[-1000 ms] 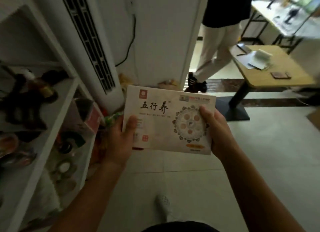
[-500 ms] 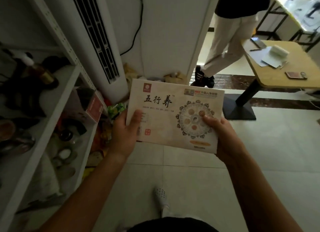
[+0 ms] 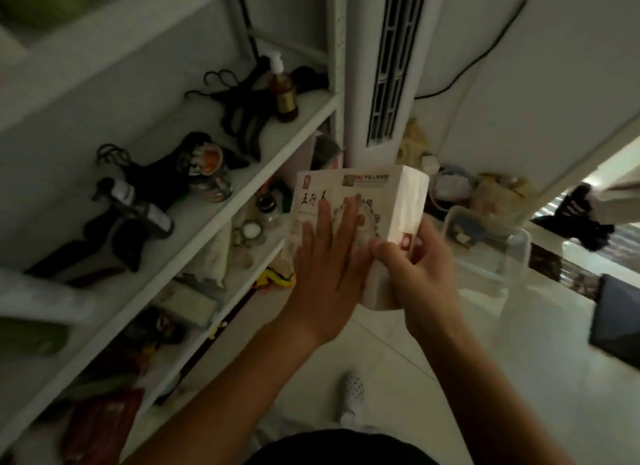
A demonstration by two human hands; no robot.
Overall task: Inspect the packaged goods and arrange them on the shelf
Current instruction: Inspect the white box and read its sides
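Observation:
A cream box [image 3: 374, 190] with black Chinese characters and a round patterned emblem is held in front of me, just right of the white shelf unit [image 3: 242, 173]. Its printed face points up and left, and its white side [image 3: 408, 201] faces right. My left hand [image 3: 329, 256] lies flat on the printed face with straight fingers. My right hand [image 3: 415, 270] grips the box's near right corner, fingers curled round the white side. The box's lower edge is hidden behind my hands.
The shelves hold black hangers [image 3: 239, 107], a brown pump bottle [image 3: 284, 93], a tin can [image 3: 211, 173], a black device [image 3: 138, 208] and small jars. A white tower air conditioner [image 3: 388, 66] stands behind. A clear plastic bin [image 3: 485, 246] sits on the floor at right. Another person's shoe [image 3: 581, 218] shows far right.
The view swung left toward the shelves. The box turned so its white side shows. My left hand went from gripping the left edge to lying flat on the face; my right hand shifted to the corner.

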